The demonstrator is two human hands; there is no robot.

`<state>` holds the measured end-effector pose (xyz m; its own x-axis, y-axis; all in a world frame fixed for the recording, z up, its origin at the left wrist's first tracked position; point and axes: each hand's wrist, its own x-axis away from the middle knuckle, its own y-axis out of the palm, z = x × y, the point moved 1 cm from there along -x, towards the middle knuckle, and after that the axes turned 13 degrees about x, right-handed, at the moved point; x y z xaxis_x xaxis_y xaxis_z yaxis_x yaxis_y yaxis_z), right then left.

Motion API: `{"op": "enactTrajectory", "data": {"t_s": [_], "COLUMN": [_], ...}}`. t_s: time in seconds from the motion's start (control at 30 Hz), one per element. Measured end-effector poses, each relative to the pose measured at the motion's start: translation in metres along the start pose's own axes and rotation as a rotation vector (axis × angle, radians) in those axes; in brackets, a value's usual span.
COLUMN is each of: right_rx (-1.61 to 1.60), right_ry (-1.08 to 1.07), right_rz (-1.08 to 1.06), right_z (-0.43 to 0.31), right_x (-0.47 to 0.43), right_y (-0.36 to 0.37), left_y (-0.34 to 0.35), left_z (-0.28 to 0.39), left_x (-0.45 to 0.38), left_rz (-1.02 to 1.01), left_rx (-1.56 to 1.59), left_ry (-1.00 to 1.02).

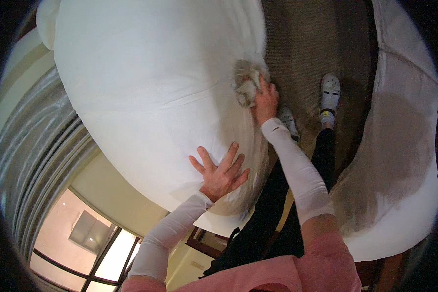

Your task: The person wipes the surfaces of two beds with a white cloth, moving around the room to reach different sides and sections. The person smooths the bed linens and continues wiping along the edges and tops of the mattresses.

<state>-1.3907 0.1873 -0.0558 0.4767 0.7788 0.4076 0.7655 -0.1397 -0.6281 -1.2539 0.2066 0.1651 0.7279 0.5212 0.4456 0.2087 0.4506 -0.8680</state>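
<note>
In front of me is a bed covered by a white sheet (142, 69), with a shallow crease running across it. My left hand (221, 175) rests palm down on the sheet near the corner, its fingers spread and holding nothing. Farther along the bed's right edge, my right hand (267, 100) grips a crumpled greyish-white bundle (247, 87). Blur leaves it unclear whether this is a cloth or something else. The bundle lies against the sheet, and the fingers partly cover its right side.
A second bed with a white sheet (398, 204) stands at the right. Between the beds runs brown carpet (295, 40), where my feet in white clogs (330, 91) stand. A grey curtain (40, 138) and a dark-framed window (106, 259) are at the left.
</note>
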Motion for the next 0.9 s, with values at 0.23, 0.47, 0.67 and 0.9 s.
{"op": "enactTrajectory", "data": {"t_s": [0.23,0.47,0.67,0.9], "right_rx": [0.054,0.012,-0.361,0.005], "right_ry": [0.635,-0.442,-0.294,0.534], "right_rz": [-0.118,0.559,0.45,-0.261], "right_z": [0.085,-0.103,-0.083,0.087], "right_x": [0.034,-0.033,-0.045,0.104], "right_y": [-0.033,-0.157,-0.044,-0.029], "left_y": [0.004,0.004,0.009,0.019], "left_z": [-0.005,-0.005,-0.006,-0.015], "left_x": [0.0,0.002,0.001,0.002], "left_rz": [0.138,0.142,0.176,0.197], "left_rx": [0.051,0.039,0.008,0.048], "left_ry": [0.084,0.083,0.073,0.112]}}
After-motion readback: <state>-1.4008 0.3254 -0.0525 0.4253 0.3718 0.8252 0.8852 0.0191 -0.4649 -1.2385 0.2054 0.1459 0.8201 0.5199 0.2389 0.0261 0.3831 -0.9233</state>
